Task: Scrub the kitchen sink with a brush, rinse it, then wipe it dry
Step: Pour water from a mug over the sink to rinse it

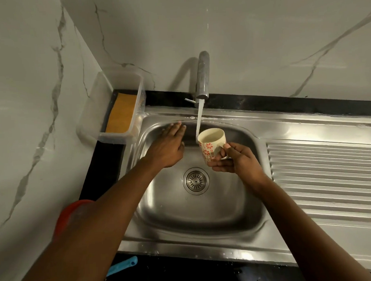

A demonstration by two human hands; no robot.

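Note:
The steel sink [196, 222] lies below me with its round drain [195, 181] in the middle. Water runs from the tap [202, 78] down into a cream mug with red flowers [211, 144]. My right hand [236, 159] grips that mug by its handle, over the basin. My left hand [170, 146] reaches flat with straight fingers to the sink's back left wall, palm down. A blue handle [122, 267] pokes out at the front edge under my left arm; its head is hidden.
A clear plastic tub [135, 123] holding an orange cloth [121, 113] stands at the sink's back left corner. A ribbed draining board [326, 176] lies to the right. A red object [71, 213] sits on the dark counter at the left, partly behind my arm.

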